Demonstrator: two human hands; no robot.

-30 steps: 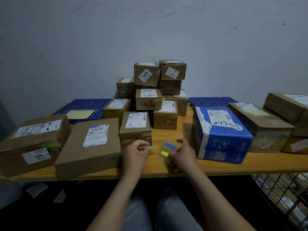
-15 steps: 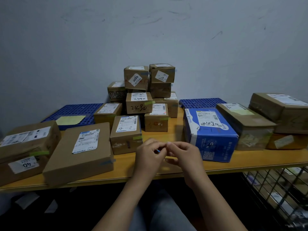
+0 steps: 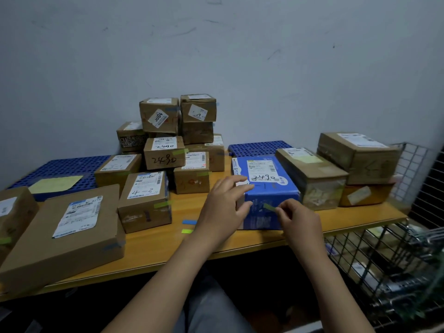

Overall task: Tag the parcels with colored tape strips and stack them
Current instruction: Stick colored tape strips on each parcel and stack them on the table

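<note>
From the head camera: the blue parcel (image 3: 271, 192) sits on the wooden worktop (image 3: 156, 248), right of centre, its label marked 2490 facing up. The left hand (image 3: 224, 207) grips its near left corner, fingers (image 3: 236, 182) curled over the top and thumb on the front face. The right hand (image 3: 299, 221) pinches a green tape strip (image 3: 269, 207), with the strip's free end lying against the parcel's front face. Just left of the hands, a blue strip (image 3: 189, 222) and a yellow-green strip (image 3: 187, 231) lie flat on the worktop. Brown parcels (image 3: 164, 152) are piled at the back against the wall.
</note>
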